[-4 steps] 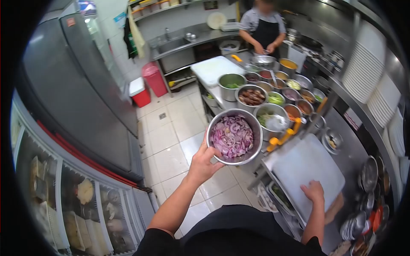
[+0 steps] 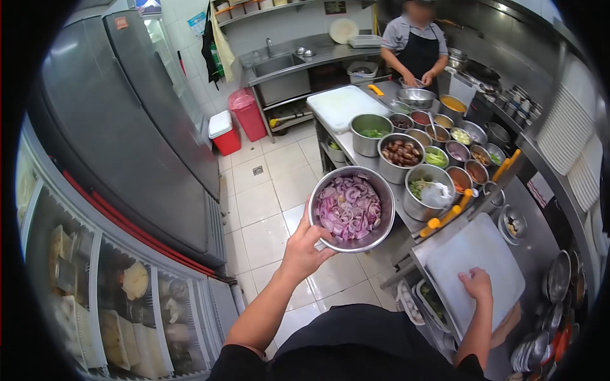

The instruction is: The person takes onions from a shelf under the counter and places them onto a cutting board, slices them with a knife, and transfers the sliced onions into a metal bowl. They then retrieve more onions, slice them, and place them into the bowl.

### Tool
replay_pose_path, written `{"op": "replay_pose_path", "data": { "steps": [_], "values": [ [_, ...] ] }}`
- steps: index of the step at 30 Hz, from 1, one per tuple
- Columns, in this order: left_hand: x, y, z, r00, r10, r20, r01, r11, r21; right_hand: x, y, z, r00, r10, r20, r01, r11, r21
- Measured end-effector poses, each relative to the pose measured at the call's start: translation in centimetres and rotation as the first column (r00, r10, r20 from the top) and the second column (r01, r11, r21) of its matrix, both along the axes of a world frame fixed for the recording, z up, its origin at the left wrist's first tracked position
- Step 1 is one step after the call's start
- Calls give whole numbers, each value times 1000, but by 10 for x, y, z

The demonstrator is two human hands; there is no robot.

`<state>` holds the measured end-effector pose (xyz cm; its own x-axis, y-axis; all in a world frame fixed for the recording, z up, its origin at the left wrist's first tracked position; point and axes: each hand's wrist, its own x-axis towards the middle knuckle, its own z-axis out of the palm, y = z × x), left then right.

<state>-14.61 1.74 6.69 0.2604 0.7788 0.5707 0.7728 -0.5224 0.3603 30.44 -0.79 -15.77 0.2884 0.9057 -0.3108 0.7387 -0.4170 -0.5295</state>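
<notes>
A round metal pot (image 2: 386,192) full of sliced red onions (image 2: 349,208) is held up over the floor, tilted toward the camera. My left hand (image 2: 306,249) grips its left side, thumb near the lower rim. My right hand (image 2: 476,284) is over a white cutting board (image 2: 467,254) on the right counter, fingers partly curled; whether it touches the board I cannot tell. Beyond the pot stand metal containers, one with dark brown pieces (image 2: 401,152), one with green leaves (image 2: 372,132) and one with a plastic bag (image 2: 436,194).
A co-worker (image 2: 414,47) in a dark apron stands behind the far counter. Open glass-lidded fridge compartments (image 2: 136,298) are at left, beside tall grey fridges (image 2: 121,127). Yellow handles (image 2: 448,216) border the containers. Red bins (image 2: 248,115) stand near the sink (image 2: 278,65).
The view has shifted, so the counter, containers and board appear farther right. The pot stays in my left hand, and my right hand remains over the board.
</notes>
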Motion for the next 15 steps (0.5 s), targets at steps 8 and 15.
{"op": "replay_pose_path", "data": {
  "steps": [8,15],
  "values": [
    [-5,50,-108,913,260,314,-181,949,-257,44,79,162,993,-20,115,-30,910,415],
    [-16,188,-104,909,199,366,-90,952,-294,34,146,203,944,-128,-303,281,792,542]
  ]
}}
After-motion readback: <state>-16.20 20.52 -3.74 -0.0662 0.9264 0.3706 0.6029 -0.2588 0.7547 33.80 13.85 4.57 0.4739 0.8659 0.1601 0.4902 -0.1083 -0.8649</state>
